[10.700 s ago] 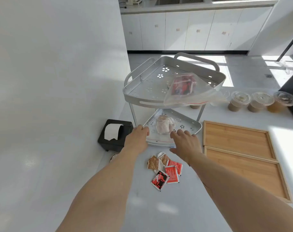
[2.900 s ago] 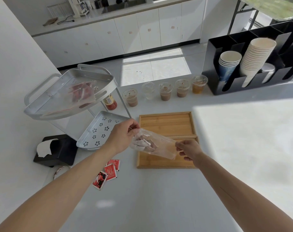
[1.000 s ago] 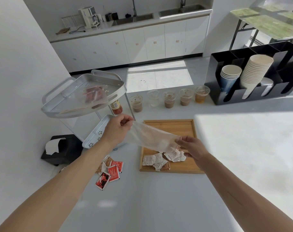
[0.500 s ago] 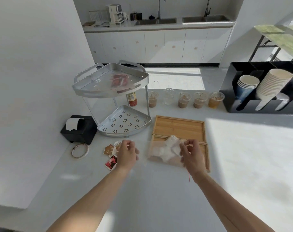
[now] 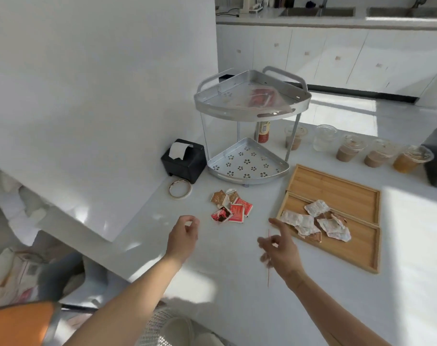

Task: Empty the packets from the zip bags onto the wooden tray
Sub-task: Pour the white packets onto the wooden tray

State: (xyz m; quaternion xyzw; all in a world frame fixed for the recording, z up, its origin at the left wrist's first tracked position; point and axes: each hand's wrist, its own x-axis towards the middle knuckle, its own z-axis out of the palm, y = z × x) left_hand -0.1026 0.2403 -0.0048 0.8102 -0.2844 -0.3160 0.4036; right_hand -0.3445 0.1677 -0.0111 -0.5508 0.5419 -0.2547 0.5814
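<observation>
Scene is brightly lit. Sunlight enters from the far right, producing overexposed patches on the floor (image 5: 342,113) and on the counter (image 5: 417,221) at right. Arms cast soft shadows on the counter near the bottom edge. Wide-angle distortion bends straight edges near the borders. The right hand (image 5: 278,248) shows motion blur.

Both forearms extend forward, bare, roughly parallel and apart. Left hand (image 5: 183,238): back toward the camera, fingers loosely curled, thumb tip near the forefinger tip, nothing visible between them. Right hand (image 5: 279,248): forefinger extended forward, remaining fingers (image 5: 264,244) curled inward; a thin red line runs beside them, but blur prevents confirming a grip.
</observation>
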